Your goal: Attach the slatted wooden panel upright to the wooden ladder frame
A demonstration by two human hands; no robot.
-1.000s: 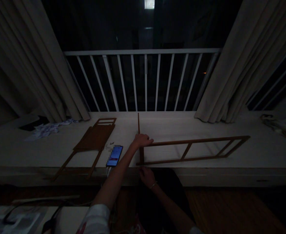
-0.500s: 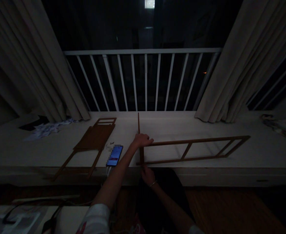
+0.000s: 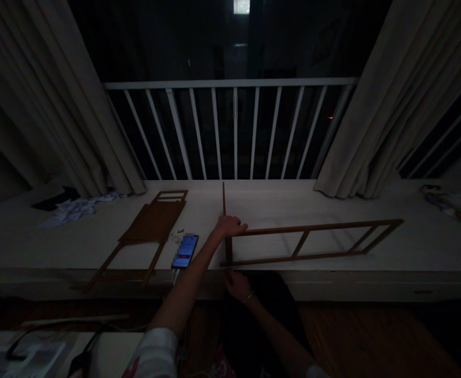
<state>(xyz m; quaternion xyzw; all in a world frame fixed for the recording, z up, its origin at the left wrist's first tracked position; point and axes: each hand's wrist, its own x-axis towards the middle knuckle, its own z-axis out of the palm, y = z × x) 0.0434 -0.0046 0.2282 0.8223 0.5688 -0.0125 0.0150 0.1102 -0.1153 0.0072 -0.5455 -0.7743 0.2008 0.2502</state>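
Note:
My left hand (image 3: 230,226) is closed over the top corner of a long brown wooden frame (image 3: 312,242) that lies across the white window ledge (image 3: 277,202). An upright thin wooden strip (image 3: 223,199) rises beside that hand. My right hand (image 3: 236,284) sits just below the ledge's front edge, at the frame's lower left corner; its fingers are curled and too dark to show what they hold. A lit phone (image 3: 185,251) lies left of my left forearm.
A second brown wooden panel with legs (image 3: 147,226) lies on the ledge at left, overhanging its edge. Crumpled paper (image 3: 78,207) sits by the left curtain (image 3: 45,105). A white railing (image 3: 230,128) backs the ledge; cloth (image 3: 450,202) lies far right.
My right hand has shifted slightly under the frame's lower corner. The left hand and frame have stayed in place.

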